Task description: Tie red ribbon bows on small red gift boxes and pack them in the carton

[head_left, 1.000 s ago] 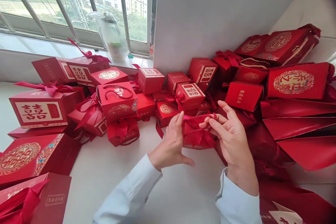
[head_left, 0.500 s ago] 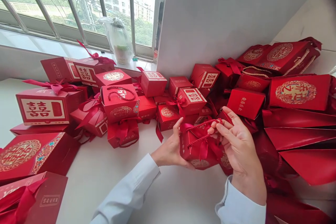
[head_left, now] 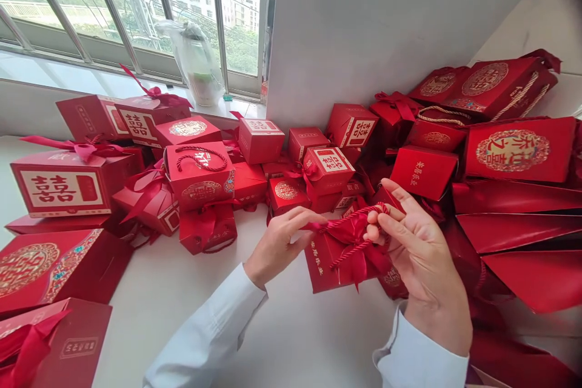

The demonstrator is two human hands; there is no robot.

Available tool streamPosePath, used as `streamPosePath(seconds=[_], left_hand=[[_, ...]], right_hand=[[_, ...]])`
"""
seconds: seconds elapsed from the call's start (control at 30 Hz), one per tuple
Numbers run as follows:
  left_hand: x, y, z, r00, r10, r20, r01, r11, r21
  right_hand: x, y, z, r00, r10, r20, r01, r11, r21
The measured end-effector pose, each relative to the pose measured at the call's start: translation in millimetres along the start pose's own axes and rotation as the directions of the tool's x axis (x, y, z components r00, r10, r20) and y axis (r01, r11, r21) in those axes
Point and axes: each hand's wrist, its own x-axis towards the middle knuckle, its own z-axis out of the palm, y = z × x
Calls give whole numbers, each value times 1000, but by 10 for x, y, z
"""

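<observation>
A small red gift box (head_left: 324, 268) with gold lettering hangs tilted above the white table between my hands. My right hand (head_left: 421, 254) pinches its twisted red rope handle (head_left: 352, 250) between thumb and fingertips. A dark red satin ribbon (head_left: 348, 231) is tied in a bow across the top of the box. My left hand (head_left: 284, 244) is closed at the box's left side, thumb and fingers together on the ribbon's end. The underside of the box is out of sight.
Red gift boxes (head_left: 200, 176) with ribbons and rope handles crowd the white table (head_left: 182, 309) along the left and back. More boxes and bags (head_left: 522, 151) are piled on the right. A plastic-wrapped cup (head_left: 204, 82) stands on the windowsill by the barred window.
My left hand has let go of the box's side and now pinches the ribbon at its left. The box has turned, showing its lettered side. My right hand keeps hold of the rope handle.
</observation>
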Motion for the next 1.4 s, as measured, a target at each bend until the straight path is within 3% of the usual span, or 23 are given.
streamPosePath(seconds=[0.13, 0.3, 0.43, 0.53, 0.63, 0.73, 0.83, 0.9, 0.97, 1.07, 1.13, 1.2, 1.3, 1.4], left_hand=[[7, 11, -48, 992, -118, -49, 118, 993, 9], [18, 9, -80, 939, -343, 33, 343, 920, -191], [21, -76, -47, 803, -576, 156, 570, 663, -486], [33, -130, -47, 705, -658, 265, 647, 445, -619], [44, -145, -71, 678, -668, 305, 666, 383, -640], [35, -173, -72, 695, -666, 271, 673, 471, -570], [9, -222, -20, 725, -683, 94, 648, 629, -430], [-7, -228, 22, 767, -639, -58, 609, 753, -248], [-14, -188, 47, 830, -519, -205, 524, 851, -33], [-6, -58, 35, 909, -229, -349, 299, 940, 162], [1, 33, 7, 938, -64, -341, 135, 973, 189], [0, 89, -14, 965, 1, -263, 45, 985, 166], [-14, 86, -10, 992, -85, -99, 93, 992, 83], [-25, 17, 27, 973, -230, 1, 230, 973, -27]], right_hand=[[21, 31, 28, 1000, -7, 9, 7, 999, -49], [52, 81, 50, 999, -9, 34, 12, 997, -77], [79, 126, 72, 998, 14, 63, -9, 996, -84], [95, 148, 99, 995, 37, 93, -31, 998, -57], [104, 158, 110, 991, 51, 124, -49, 999, -20], [109, 160, 106, 990, 50, 131, -51, 999, -2], [111, 163, 107, 989, 51, 135, -52, 999, 3], [112, 166, 112, 989, 56, 139, -57, 998, 7], [110, 169, 116, 988, 60, 139, -62, 998, 12], [105, 169, 117, 990, 59, 128, -62, 998, 16], [101, 168, 116, 989, 58, 134, -61, 998, 15], [100, 165, 116, 988, 57, 146, -59, 998, 14], [99, 161, 123, 987, 57, 153, -61, 998, 20], [95, 155, 131, 987, 55, 148, -60, 998, 30]])
